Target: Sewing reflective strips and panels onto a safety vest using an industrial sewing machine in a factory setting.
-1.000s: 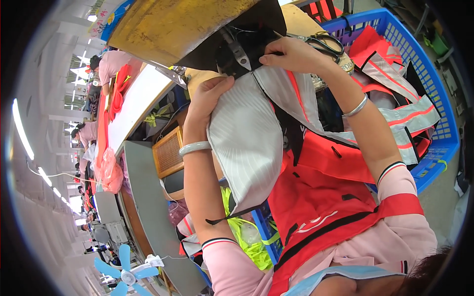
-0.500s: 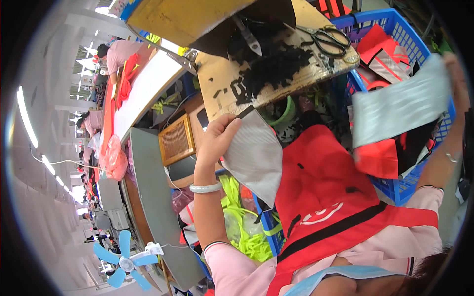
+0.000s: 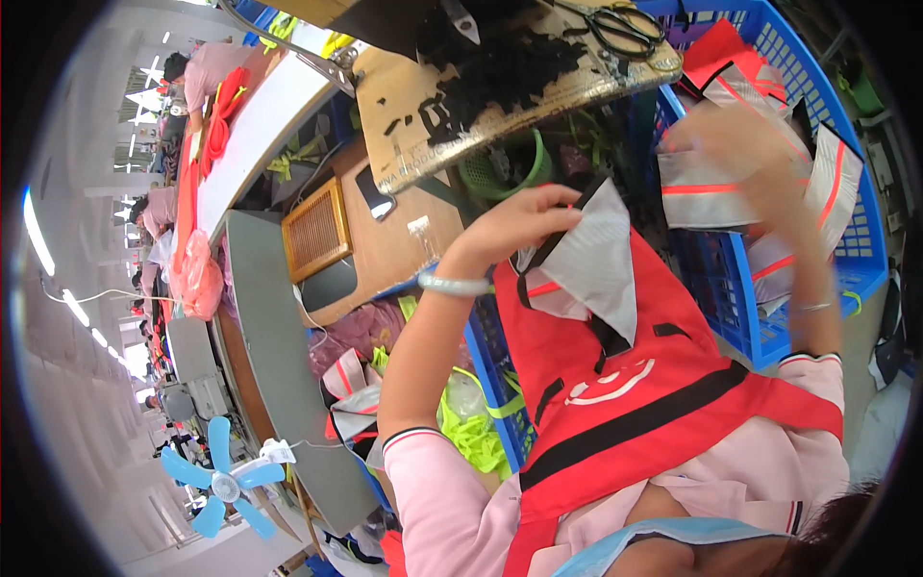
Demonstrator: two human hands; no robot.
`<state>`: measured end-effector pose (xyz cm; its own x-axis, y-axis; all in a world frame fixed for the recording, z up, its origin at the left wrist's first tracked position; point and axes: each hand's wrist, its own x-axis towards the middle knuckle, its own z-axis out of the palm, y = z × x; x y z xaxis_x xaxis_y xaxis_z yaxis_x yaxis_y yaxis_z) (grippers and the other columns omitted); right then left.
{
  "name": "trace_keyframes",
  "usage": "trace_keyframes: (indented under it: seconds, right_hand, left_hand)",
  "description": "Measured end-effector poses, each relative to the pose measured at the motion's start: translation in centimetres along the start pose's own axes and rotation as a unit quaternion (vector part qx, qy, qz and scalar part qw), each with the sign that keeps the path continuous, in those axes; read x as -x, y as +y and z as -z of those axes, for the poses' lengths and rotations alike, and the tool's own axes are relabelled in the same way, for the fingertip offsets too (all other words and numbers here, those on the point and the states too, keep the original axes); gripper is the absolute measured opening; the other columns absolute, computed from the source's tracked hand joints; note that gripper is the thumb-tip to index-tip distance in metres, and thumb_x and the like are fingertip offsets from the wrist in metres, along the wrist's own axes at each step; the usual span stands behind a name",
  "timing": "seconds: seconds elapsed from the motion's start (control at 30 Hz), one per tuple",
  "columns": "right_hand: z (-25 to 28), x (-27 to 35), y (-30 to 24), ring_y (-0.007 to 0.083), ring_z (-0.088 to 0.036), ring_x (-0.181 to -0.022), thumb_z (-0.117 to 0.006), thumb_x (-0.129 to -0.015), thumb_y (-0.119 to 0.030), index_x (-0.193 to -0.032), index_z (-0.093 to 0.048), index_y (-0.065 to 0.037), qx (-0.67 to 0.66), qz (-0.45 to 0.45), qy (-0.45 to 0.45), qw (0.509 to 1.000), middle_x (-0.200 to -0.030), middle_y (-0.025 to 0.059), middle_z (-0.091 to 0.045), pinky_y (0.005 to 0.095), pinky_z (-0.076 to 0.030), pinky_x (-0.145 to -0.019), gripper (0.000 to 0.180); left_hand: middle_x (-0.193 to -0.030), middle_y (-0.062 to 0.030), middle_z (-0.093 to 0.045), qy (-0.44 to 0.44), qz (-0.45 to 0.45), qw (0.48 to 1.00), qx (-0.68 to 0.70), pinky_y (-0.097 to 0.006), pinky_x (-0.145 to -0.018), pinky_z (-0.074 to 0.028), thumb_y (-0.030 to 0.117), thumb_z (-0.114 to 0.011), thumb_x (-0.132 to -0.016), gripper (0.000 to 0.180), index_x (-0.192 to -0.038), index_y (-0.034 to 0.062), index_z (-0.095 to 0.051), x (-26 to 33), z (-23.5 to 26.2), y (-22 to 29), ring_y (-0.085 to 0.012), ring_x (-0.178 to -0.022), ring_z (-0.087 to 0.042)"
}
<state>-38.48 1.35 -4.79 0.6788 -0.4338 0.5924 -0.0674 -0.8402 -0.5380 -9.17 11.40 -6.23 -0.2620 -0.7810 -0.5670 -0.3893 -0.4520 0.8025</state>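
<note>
Here, a worker in a red apron (image 3: 635, 404) pinches a grey reflective piece (image 3: 596, 264) at its top edge with the left hand (image 3: 524, 226), fingers closed on the cloth so it hangs over the chest. The right hand (image 3: 760, 183), blurred, is over the blue crate (image 3: 817, 115) among striped pieces (image 3: 711, 178); its grip cannot be told. Holding the piece flat and by one corner would likely keep it uncreased. Beyond lies a bench (image 3: 538, 106) with scissors (image 3: 620, 29).
</note>
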Motion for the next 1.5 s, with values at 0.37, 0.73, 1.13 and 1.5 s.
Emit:
trace_keyframes:
  seconds: [0.37, 0.73, 1.13, 1.5]
  right_hand:
    - [-13.2, 1.2, -4.9, 0.0301, -0.063, -0.082, -0.069, -0.072, -0.023, -0.087, -0.060, -0.005, 0.112, -0.164, -0.192, 0.961, -0.089, 0.0121, -0.058, 0.0402, -0.051, -0.069, 0.025]
    - [-9.0, -4.5, -5.2, 0.0299, -0.063, -0.075, -0.066, -0.078, -0.023, -0.084, -0.063, -0.001, -0.163, -0.209, -0.156, 0.951, -0.078, 0.0143, -0.062, 0.0370, -0.048, -0.065, 0.023]
    - [-7.4, -9.6, -2.7, 0.0341, -0.061, -0.074, -0.060, -0.079, -0.022, -0.090, -0.064, -0.001, -0.056, -0.238, -0.109, 0.964, -0.078, 0.0171, -0.063, 0.0398, -0.046, -0.066, 0.024]
    - [-8.3, -13.8, 3.5, 0.0333, -0.062, -0.075, -0.062, -0.076, -0.027, -0.088, -0.065, 0.000, -0.014, -0.240, -0.035, 0.970, -0.078, 0.0179, -0.064, 0.0388, -0.048, -0.069, 0.030]
  left_hand:
    - [-0.115, -0.0107, -0.059, 0.111, -0.213, 0.969, 0.059, -0.034, -0.093, -0.045, 0.025, -0.061, -0.091, 0.047, -0.128, -0.0005, -0.048, -0.3, -3.6, -5.7, -0.0202, -0.103, -0.059]
    - [-0.114, -0.0125, -0.065, 0.248, -0.330, 0.909, 0.050, -0.029, -0.090, -0.047, -0.007, -0.049, -0.087, 0.028, -0.111, -0.0013, -0.062, 2.2, -4.0, -5.8, -0.0211, -0.105, -0.062]
    - [-0.083, -0.0188, -0.066, 0.247, -0.242, 0.924, -0.162, -0.033, -0.069, -0.048, 0.011, -0.057, -0.088, 0.022, -0.105, -0.0015, -0.063, 2.3, 4.8, 2.3, -0.0265, -0.076, -0.065]
    - [-0.079, -0.0088, -0.063, 0.224, -0.189, 0.945, -0.143, -0.029, -0.070, -0.045, 0.021, -0.058, -0.090, 0.031, -0.102, -0.0070, -0.061, -2.6, 10.0, 4.6, -0.0108, -0.076, -0.052]
